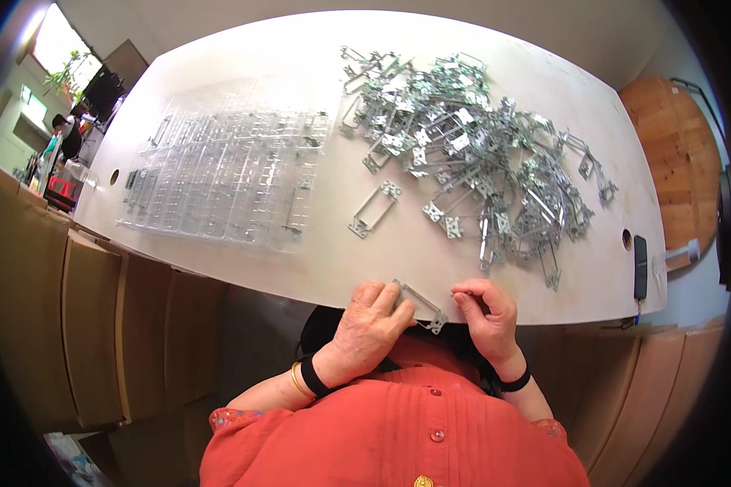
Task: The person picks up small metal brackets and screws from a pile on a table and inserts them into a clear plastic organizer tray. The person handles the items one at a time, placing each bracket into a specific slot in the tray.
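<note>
At the table's near edge, my left hand is closed on a small rectangular metal frame, gripping it by its left end. The frame's right end, with a punched plate, sticks out toward my right hand. My right hand is apart from the frame, thumb and index finger pinched together; whatever lies between the fingertips is too small to make out. A similar metal frame lies alone on the table beyond my left hand. Past it to the right spreads a large heap of such metal frames.
On the left of the white table lies a clear plastic compartment tray with a few metal pieces in it. A black phone-like device rests near the right edge. Cardboard boxes stand below at left. A round wooden board leans at right.
</note>
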Demonstrator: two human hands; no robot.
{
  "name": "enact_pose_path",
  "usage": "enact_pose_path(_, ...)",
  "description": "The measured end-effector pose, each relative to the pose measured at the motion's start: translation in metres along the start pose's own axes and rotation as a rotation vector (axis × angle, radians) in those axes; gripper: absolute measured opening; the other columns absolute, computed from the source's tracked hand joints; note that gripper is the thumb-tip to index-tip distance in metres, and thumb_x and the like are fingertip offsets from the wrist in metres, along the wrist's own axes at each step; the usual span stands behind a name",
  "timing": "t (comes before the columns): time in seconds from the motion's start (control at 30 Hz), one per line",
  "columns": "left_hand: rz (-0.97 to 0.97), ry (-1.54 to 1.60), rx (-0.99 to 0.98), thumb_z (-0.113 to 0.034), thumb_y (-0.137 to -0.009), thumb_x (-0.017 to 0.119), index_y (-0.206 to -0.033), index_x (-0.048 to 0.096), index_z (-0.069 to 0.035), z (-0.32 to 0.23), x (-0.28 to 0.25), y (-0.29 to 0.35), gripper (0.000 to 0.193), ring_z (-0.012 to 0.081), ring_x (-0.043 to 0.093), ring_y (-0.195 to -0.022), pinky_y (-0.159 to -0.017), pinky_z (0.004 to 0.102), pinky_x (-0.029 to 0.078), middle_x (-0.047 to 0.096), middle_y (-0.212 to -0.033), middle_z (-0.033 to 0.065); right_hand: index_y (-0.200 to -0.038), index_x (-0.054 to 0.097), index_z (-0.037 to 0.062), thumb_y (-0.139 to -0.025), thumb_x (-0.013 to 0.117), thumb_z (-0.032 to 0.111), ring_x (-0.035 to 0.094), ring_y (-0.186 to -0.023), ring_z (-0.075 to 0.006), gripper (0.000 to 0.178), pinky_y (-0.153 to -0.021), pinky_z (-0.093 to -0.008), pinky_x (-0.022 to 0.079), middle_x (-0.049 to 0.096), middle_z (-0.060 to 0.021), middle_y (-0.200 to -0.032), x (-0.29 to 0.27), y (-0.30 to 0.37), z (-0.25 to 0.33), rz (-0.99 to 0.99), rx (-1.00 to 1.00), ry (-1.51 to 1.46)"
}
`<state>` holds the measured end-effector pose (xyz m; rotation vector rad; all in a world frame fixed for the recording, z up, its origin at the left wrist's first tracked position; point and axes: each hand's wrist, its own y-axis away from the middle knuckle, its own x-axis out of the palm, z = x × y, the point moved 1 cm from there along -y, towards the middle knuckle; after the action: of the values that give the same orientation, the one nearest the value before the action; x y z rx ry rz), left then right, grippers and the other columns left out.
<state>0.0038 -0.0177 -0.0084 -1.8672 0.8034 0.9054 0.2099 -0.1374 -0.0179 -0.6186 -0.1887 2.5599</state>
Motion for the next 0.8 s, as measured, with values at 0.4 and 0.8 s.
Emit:
enact_pose_path(0.4,-0.145,0.179,-0.034,-0.023,-0.094,0.079,-0.09,0.055,-0.008,0.017,0.005,-0.015,0.028,0.0286,0.058,-0.079,-0.073,0.0406,0.05,0.054,-0.085,0.009,-0.113,0.07,-0.0008,-0.104,0.067,-0.003,0.071,-0.091,-0.0129,0.009,-0.083,-0.027,0.057,0.075,-0.0091,-0.108,0.006,-0.008,-0.005,0.047,0.213,-0.321)
enact_pose_path(0.8,-0.325,0.145,-0.203,-0.023,-0.092,0.079,-0.091,0.06,-0.008,0.044,0.014,-0.025,0.025,0.0246,0.06,-0.069,-0.061,0.0382,0.05,0.051,-0.077,0.0056,-0.115,0.064,0.0021,-0.111,0.061,0.005,0.066,-0.082,-0.0099,0.006,-0.077,-0.0245,0.056,0.072,-0.007,-0.106,0.011,-0.021,-0.009,-0.048,0.136,-0.142)
